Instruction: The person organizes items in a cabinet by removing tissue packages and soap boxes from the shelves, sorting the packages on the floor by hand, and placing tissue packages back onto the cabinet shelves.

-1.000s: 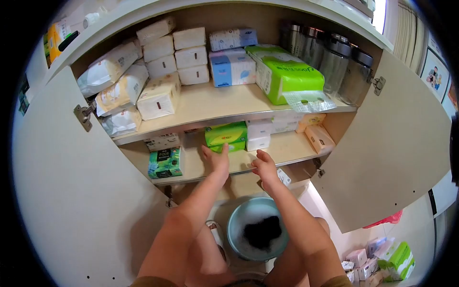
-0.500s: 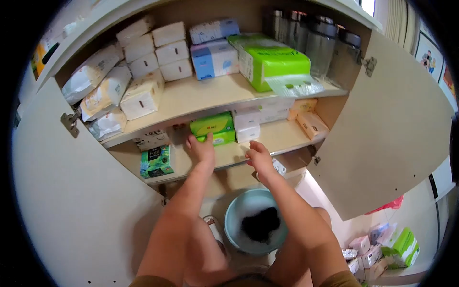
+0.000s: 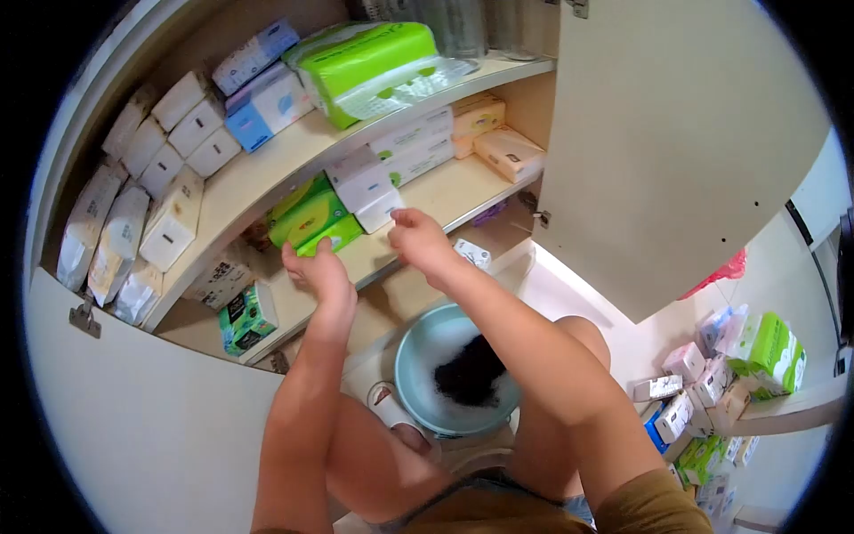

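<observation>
My left hand (image 3: 322, 278) is at the front of the lower shelf, its fingers apart at the near edge of two stacked green tissue packs (image 3: 313, 215). I cannot tell whether the fingertips touch them. Just in front of the white tissue packs (image 3: 366, 189), my right hand (image 3: 425, 246) hovers with loosely bent fingers and nothing in them. More white packs with green marks (image 3: 414, 147) stand further right, beside orange tissue packs (image 3: 509, 153). Left of the green packs lies a dark green-and-blue tissue pack (image 3: 248, 318).
On the upper shelf (image 3: 289, 138) are several tissue packs, a large green bundle (image 3: 366, 67) and glass jars (image 3: 449, 27). A blue basin (image 3: 414, 414) with suds and dark cloth stands between my legs. The right cabinet door (image 3: 658, 160) hangs open; more packs (image 3: 712, 383) lie on the floor.
The view has turned right and downward, showing more packs on the floor. My left hand has drawn slightly back from the front of the green packs; my right hand stays near the white ones.
</observation>
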A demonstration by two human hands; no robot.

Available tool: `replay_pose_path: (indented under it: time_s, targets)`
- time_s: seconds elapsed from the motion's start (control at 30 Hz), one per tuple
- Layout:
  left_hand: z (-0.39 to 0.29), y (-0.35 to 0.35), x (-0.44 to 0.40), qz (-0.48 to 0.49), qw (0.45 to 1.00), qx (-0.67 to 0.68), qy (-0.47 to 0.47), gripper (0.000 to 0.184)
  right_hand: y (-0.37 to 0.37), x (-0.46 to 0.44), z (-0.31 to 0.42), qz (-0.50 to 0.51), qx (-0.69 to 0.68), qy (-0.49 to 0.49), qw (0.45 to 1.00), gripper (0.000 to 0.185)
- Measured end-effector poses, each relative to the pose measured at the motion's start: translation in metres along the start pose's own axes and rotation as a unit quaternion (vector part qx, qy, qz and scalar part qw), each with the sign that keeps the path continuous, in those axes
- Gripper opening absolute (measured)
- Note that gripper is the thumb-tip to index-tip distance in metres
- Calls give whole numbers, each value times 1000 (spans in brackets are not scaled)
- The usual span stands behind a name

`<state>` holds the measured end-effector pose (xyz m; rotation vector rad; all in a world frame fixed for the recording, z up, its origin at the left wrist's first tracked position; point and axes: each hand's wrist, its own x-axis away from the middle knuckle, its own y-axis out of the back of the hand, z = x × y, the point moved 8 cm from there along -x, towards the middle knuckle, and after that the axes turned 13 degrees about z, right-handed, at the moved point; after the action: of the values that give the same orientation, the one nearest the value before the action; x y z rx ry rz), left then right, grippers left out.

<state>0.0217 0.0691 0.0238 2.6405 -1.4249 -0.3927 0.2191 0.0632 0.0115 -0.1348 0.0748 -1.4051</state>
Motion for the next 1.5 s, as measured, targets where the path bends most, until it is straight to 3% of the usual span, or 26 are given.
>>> replay_pose_path:
  time_s: [0.03,0.17,0.43,0.53,0.63,0.77,0.83,0.93,1.07,1.13,1.23,1.3,1.37,1.43,1.5]
  targets:
    - [-7,-3,2,10,998,30,-60,57,3,5,14,11,-19,4,1000,42]
    - [-7,-31,19,88,977,180,-67,53,53,26,51,-37,-99,38,994,33]
    - [-25,-93,89,331,913,235,39,40,135,101,88,-160,-52,58,984,28]
    - [-24,-114,115,407,891,194,57,34,155,126,93,-194,4,74,978,28]
    - [-9,-138,135,475,861,160,80,32,169,135,64,-188,34,25,981,27]
    - [27,-159,156,533,827,109,143,33,179,137,21,-181,199,-19,963,26]
    - [50,-167,148,536,825,86,158,32,176,131,2,-156,345,-56,924,28]
    - [94,-179,123,500,860,-8,104,32,170,124,-31,-89,430,-130,889,30]
    - [131,-187,98,485,866,-91,85,30,167,114,-72,-21,497,-167,851,30]
    - [136,-190,96,478,853,-208,32,31,169,106,-90,40,531,-200,823,30]
    - [145,-186,94,465,836,-278,90,33,180,74,-103,12,482,-166,860,29]
    - [144,-192,105,472,833,-254,135,34,189,61,-118,-101,294,-153,938,27]
    - [154,-194,100,420,853,-290,106,42,180,42,-164,-89,223,-157,958,27]
    - [156,-196,97,430,828,-341,117,51,164,34,-191,-87,226,-171,955,31]
    - [188,-203,86,375,865,-312,115,56,156,26,-218,-83,207,-183,957,36]
